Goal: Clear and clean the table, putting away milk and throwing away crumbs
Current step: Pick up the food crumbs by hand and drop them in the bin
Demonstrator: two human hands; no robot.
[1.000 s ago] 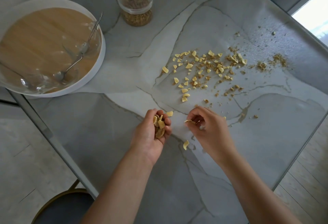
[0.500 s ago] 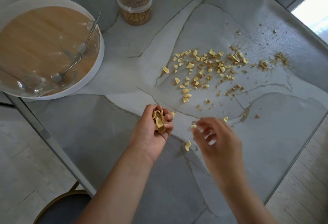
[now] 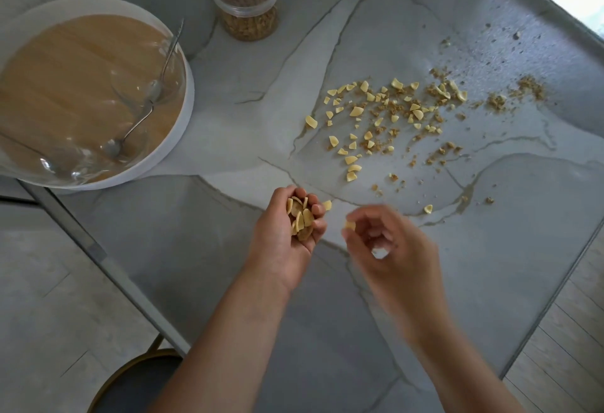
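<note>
Pale yellow flakes and brown crumbs (image 3: 389, 118) lie scattered over the marble table (image 3: 228, 69), right of centre. My left hand (image 3: 287, 233) is cupped palm up near the table's middle and holds a heap of gathered flakes (image 3: 300, 218). One loose flake (image 3: 327, 205) lies just right of its fingertips. My right hand (image 3: 389, 249), blurred, hovers beside the left and pinches a single flake (image 3: 349, 225) between thumb and fingertip. Another flake (image 3: 380, 253) shows under its curled fingers. No milk is in view.
A round white tray (image 3: 183, 112) with a wooden base at the left table edge carries clear glass bowls and two spoons (image 3: 143, 115). A clear lidded jar of brown cereal (image 3: 248, 4) stands at the back. A chair seat (image 3: 137, 380) sits below the near-left edge.
My right hand lifted a flake off the table and carried it left toward the cupped left hand. The left hand stayed put with its heap. The view shifted slightly.
</note>
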